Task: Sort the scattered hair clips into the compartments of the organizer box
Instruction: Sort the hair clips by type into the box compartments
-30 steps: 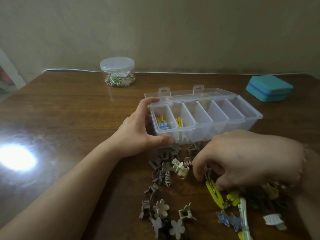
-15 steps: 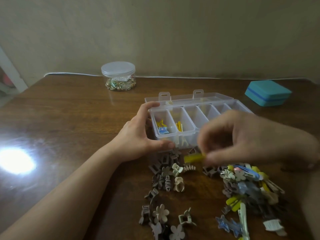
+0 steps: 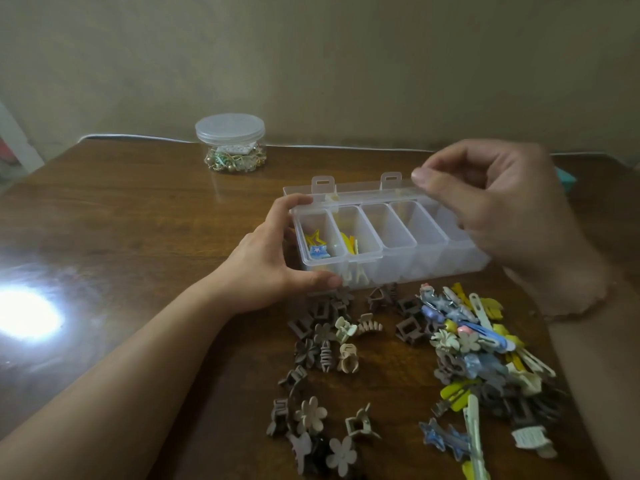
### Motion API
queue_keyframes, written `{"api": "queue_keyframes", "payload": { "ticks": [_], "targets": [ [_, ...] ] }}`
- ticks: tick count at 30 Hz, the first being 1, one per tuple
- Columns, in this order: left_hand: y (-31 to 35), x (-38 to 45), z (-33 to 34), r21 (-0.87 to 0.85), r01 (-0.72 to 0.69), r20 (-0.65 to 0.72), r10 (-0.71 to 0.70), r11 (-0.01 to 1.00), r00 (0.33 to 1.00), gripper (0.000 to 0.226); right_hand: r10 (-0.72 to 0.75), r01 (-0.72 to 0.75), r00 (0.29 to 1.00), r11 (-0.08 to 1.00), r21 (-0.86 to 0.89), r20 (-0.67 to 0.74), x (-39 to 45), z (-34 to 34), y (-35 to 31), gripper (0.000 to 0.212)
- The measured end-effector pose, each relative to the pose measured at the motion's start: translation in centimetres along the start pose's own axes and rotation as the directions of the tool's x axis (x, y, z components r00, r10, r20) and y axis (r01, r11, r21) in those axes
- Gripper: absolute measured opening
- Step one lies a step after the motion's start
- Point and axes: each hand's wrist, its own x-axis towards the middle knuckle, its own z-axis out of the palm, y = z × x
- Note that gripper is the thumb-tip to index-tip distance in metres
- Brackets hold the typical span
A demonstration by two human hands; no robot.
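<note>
Two hands: left [image 3: 266, 268] grips organizer box [image 3: 398, 268]; right [image 3: 502, 216] above.

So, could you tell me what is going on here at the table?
A person is sorting hair clips into a clear organizer box. The left hand grips the box's left end. The right hand hovers over its right side, fingers curled; whether it holds a clip cannot be told. Only the two leftmost compartments have clips in them: a star clip and yellow clips. Most clips lie loose on the table in front of the box.
</note>
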Motion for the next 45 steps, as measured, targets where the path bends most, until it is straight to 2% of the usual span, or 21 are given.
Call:
{"api": "queue_keyframes", "payload": {
  "ticks": [1,2,3,5,6,7,8,10,11,15,19,22,25,28,31,33,36,38,39,42,45],
  "targets": [
    [0.0,0.0,0.0,0.000,-0.001,0.000,0.001,1.000,1.000,0.104,-0.022,0.025,0.996,0.999,-0.042,0.085,0.1,-1.0,-0.4,0.010],
    [0.0,0.0,0.0,0.002,0.000,-0.003,0.000,1.000,1.000,0.104,-0.030,0.058,0.972,0.992,-0.116,0.233,0.1,-2.2,-0.9,0.012],
    [0.0,0.0,0.0,0.005,0.001,-0.011,-0.001,1.000,1.000,0.105,0.002,0.088,0.909,0.976,-0.198,0.416,0.0,-3.4,-1.5,0.015],
    [0.0,0.0,0.0,0.008,0.003,-0.021,-0.003,1.000,1.000,0.107,0.177,0.126,0.683,0.927,-0.353,0.709,-0.9,-4.6,-2.5,0.021],
    [0.0,0.1,0.0,0.006,0.002,-0.020,-0.002,1.000,1.000,0.107,0.266,0.155,0.569,0.895,-0.418,0.778,-1.6,-4.7,-2.7,0.028],
    [0.0,0.1,0.0,0.005,0.000,-0.018,0.000,1.000,1.000,0.107,0.329,0.208,0.489,0.855,-0.475,0.808,-2.4,-4.6,-2.7,0.035],
    [0.0,0.1,0.0,0.004,-0.001,-0.018,0.001,1.000,1.000,0.108,0.356,0.301,0.451,0.803,-0.515,0.819,-3.3,-4.2,-2.5,0.040],
    [0.0,0.0,-0.1,0.005,0.003,-0.020,-0.003,1.000,1.000,0.108,0.323,0.454,0.465,0.712,-0.535,0.824,-5.4,-3.1,-2.2,0.049],
    [0.0,0.0,-0.1,0.006,0.004,-0.021,-0.004,1.000,1.000,0.109,0.306,0.468,0.487,0.699,-0.541,0.818,-6.4,-2.8,-2.1,0.053],
    [0.0,0.0,0.0,0.013,0.006,-0.018,-0.006,1.000,1.000,0.108,0.261,0.434,0.572,0.708,-0.557,0.778,-8.3,-2.5,-1.2,0.048],
    [0.1,0.0,-0.2,0.023,0.004,-0.014,-0.004,1.000,1.000,0.107,0.213,0.430,0.588,0.735,-0.524,0.781,-8.2,-2.1,-0.9,0.038],
    [0.1,-0.1,-0.2,0.027,0.001,-0.018,-0.001,1.000,1.000,0.106,0.102,0.433,0.619,0.783,-0.447,0.779,-7.5,-2.0,-1.0,0.032],
    [0.2,-0.1,-0.2,0.021,0.001,-0.012,-0.001,1.000,1.000,0.107,0.046,0.150,0.743,0.961,-0.234,0.668,-5.3,-1.9,-1.7,0.021],
    [0.2,-0.1,-0.2,0.002,0.000,-0.001,0.000,1.000,1.000,0.106,0.041,-0.009,0.889,0.997,-0.072,0.456,-1.3,-1.3,-1.8,0.016],
    [0.2,-0.1,-0.2,-0.008,-0.002,0.001,0.002,1.000,1.000,0.105,0.210,-0.227,0.919,0.974,0.011,0.334,2.5,1.1,-0.8,0.007],
    [0.3,-0.2,-0.2,-0.008,0.004,-0.001,-0.004,1.000,1.000,0.104,0.287,-0.277,0.901,0.958,-0.080,0.325,3.8,2.7,-0.1,0.010],
    [0.2,-0.2,-0.1,0.001,0.006,-0.002,-0.006,1.000,1.000,0.104,0.218,-0.119,0.947,0.920,-0.374,0.235,3.9,2.9,0.4,0.013],
    [0.2,-0.2,-0.2,0.012,0.008,-0.005,-0.008,1.000,1.000,0.105,0.093,0.006,0.972,0.909,-0.418,0.216,2.4,1.3,-0.7,0.013],
    [0.2,-0.2,-0.2,0.015,0.010,-0.004,-0.010,1.000,1.000,0.106,0.045,0.066,0.964,0.915,-0.397,0.263,0.9,0.3,-1.5,0.015],
    [0.3,-0.1,-0.1,0.020,0.018,-0.001,-0.018,1.000,1.000,0.108,-0.009,0.230,0.851,0.905,-0.358,0.525,-4.7,-1.9,-3.3,0.029],
    [0.3,-0.1,-0.1,0.025,0.021,-0.005,-0.021,0.999,1.000,0.108,-0.052,0.367,0.760,0.857,-0.362,0.648,-10.0,-3.2,-3.1,0.030]
  ]
}}
